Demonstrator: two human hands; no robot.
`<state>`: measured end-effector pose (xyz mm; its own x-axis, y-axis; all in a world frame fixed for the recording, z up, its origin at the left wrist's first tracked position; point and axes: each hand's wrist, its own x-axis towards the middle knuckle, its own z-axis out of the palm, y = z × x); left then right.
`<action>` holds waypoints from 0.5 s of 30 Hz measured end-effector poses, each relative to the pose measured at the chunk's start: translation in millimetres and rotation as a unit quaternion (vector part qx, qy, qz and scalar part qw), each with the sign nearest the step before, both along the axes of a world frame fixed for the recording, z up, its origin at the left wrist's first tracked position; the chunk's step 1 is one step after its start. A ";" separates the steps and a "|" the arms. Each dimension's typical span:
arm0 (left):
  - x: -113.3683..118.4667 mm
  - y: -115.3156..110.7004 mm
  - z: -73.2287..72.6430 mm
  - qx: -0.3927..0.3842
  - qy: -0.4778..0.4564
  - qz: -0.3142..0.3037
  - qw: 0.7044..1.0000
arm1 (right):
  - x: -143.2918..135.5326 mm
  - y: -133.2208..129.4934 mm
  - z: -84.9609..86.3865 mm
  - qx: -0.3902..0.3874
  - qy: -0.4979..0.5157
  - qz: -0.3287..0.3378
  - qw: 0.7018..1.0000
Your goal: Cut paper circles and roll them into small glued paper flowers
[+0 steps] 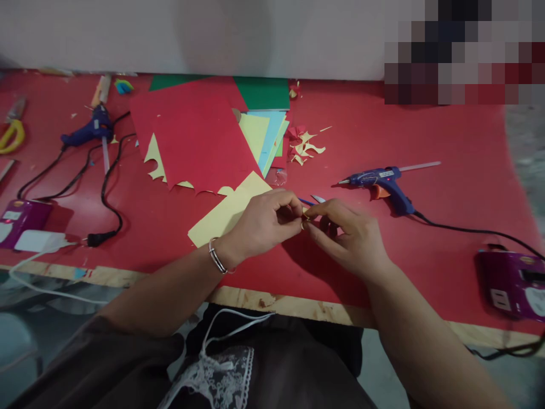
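Observation:
My left hand (270,220) and my right hand (351,233) meet at the fingertips over the red tabletop. Between them is a small pale yellow piece (304,218), pinched by both thumbs and forefingers; its shape is mostly hidden. A yellow paper strip (221,213) lies partly under my left hand. Just behind the fingertips rest a blue thin item (306,201) and a pointed metal tip (318,199), the rest of it covered by my right hand.
Red sheets (191,130) overlie coloured papers, with yellow scraps (305,149) beside them. One blue glue gun (383,184) lies at right, another (96,126) at left, both with cords. Purple boxes (513,284) stand at both sides. Yellow-handled scissors (15,133) sit far left.

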<state>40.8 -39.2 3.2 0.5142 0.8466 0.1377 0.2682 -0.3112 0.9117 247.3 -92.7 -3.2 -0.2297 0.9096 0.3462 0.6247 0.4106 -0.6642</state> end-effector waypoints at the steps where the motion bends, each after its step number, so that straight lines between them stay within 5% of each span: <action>1: 0.0 0.2 -0.2 -0.002 -0.002 -0.001 1.000 | -0.6 0.1 0.1 -0.002 0.000 0.000 1.000; 15: -4.7 5.0 -2.6 -0.041 -0.054 -0.002 0.998 | -5.2 1.4 -3.5 -0.003 0.035 -0.013 0.999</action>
